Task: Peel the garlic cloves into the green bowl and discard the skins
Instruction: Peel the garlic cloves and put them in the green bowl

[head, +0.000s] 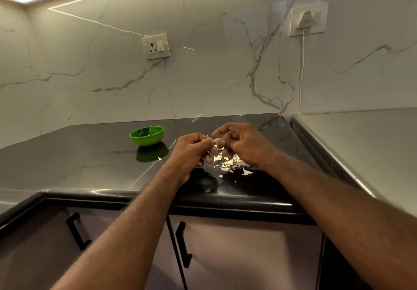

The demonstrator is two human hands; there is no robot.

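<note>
Both hands meet over the dark countertop (90,154), a little right of the middle and near its front edge. The left hand (191,152) is curled, its thumb and forefinger pinching the left end of a small pale garlic clove (217,141). The right hand (244,145) comes in from the other side: its thumb presses on the clove's right end and its forefinger arches over the top, while the other fingers are folded under. The two hands are therefore together, fingertips almost touching, both clamped on the one clove, which is held clear of the counter.

Little of the clove shows between the fingers. Its long axis seems to run left to right, from one hand to the other, but which end is the tip cannot be told.

Directly below the hands lies a loose heap of white skins (232,165). It spreads to the right under the right wrist, and a few stray flakes lie nearer the front edge.

The green bowl (149,141) stands upright to the left and farther back, well apart from the hands, its reflection lying in the glossy counter before it. What it holds is unclear.

Behind is a marble-veined wall (203,75) with a socket (155,46) above the bowl. Far to the right a white plug (304,20) sits in a second socket, its cord (301,70) hanging down. Below the counter are cabinet doors (248,256) with black handles (183,244).
</note>
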